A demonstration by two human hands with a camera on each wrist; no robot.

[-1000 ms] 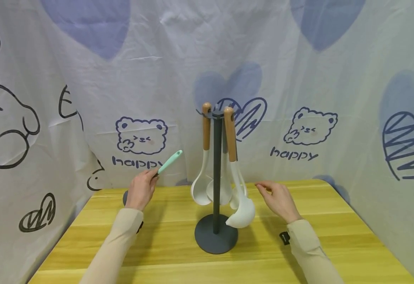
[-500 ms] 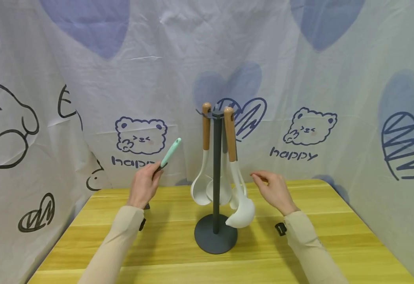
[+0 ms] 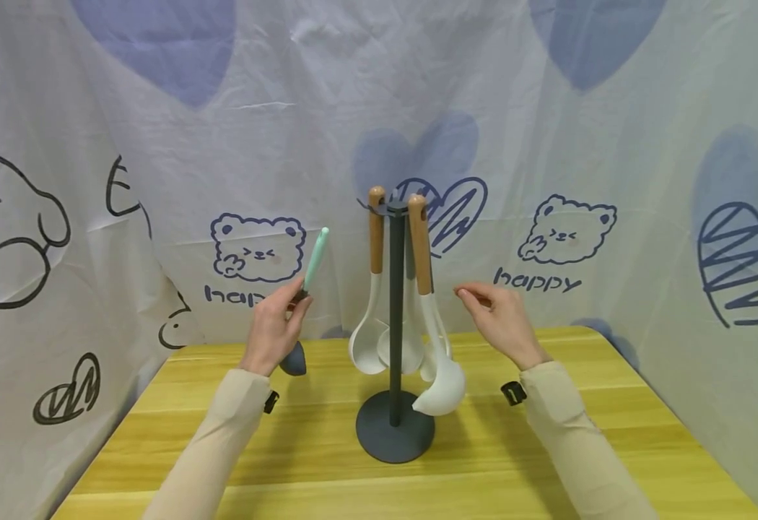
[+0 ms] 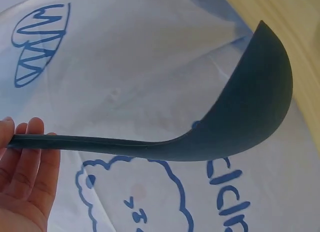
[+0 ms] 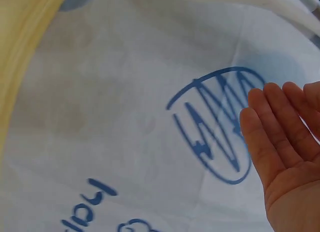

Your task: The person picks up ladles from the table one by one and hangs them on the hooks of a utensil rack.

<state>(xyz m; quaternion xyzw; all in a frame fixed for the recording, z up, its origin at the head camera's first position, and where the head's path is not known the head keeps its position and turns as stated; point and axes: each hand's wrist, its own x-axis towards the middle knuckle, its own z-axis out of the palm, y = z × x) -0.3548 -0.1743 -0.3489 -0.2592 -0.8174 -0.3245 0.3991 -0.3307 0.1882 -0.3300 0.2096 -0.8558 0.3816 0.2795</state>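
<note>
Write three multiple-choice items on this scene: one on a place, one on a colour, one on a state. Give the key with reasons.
1. Where is the stand?
A. between the two hands
B. left of both hands
C. on the floor

2. What colour is the bowl of the ladle held by the left hand?
A. white
B. dark grey
C. red

3. How is the right hand?
A. gripping a spoon
B. flat on the table
C. raised, holding nothing

Key: 1 A, it stands mid-table between them; 2 B, the left wrist view shows it; 3 C, fingers relaxed in the air.

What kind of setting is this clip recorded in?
Probably a makeshift recording booth, not a real kitchen: printed sheets hang all around a wooden table, which carries only a stand hung with ladles.
</note>
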